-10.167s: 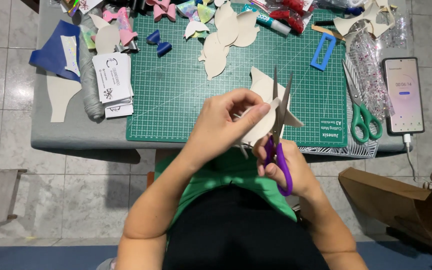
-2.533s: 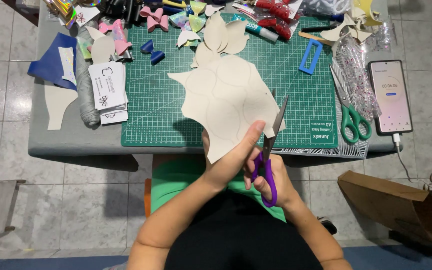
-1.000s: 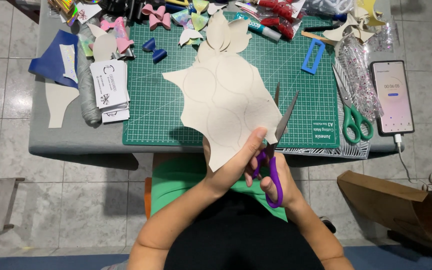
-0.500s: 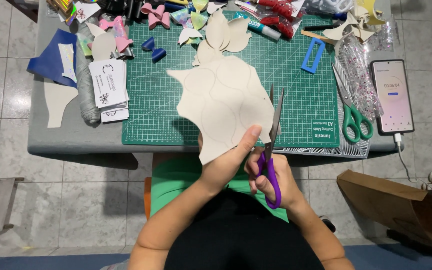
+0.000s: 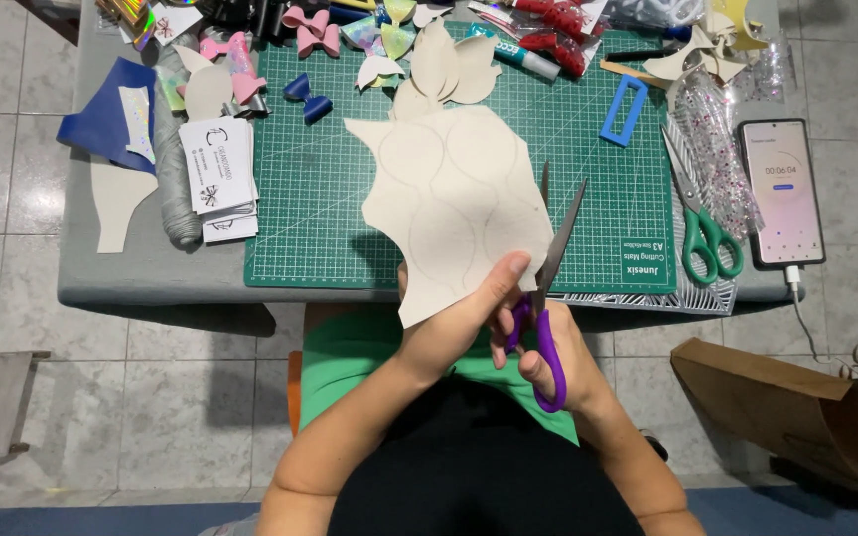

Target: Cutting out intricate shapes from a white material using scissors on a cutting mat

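Over the near edge of the green cutting mat (image 5: 350, 199), the person holds a large cream sheet (image 5: 449, 199) with curved pencil lines drawn on it. The left hand (image 5: 469, 318) pinches the sheet's near right corner, thumb pressed on top and the other fingers tucked beneath it. The right hand (image 5: 548, 357) has its fingers curled through the loops of the purple-handled scissors (image 5: 545, 288), whose blades stand parted in a narrow V just beside the sheet's right edge, tips pointing to the far side.

Half a second ago the blades were nearly together and upright; now they are spread wider and lean to the right. The sheet has turned a little, and its far point lies closer to the cream petal cut-outs (image 5: 449, 65) at the far side of the mat. Both hands sit in almost the same spot as before.

To the right, green-handled scissors (image 5: 702, 223) lie on the mat's edge, near a phone (image 5: 780, 194) with a lit screen. To the left rest a stack of white cards (image 5: 218, 177) and a blue sheet (image 5: 101, 119).
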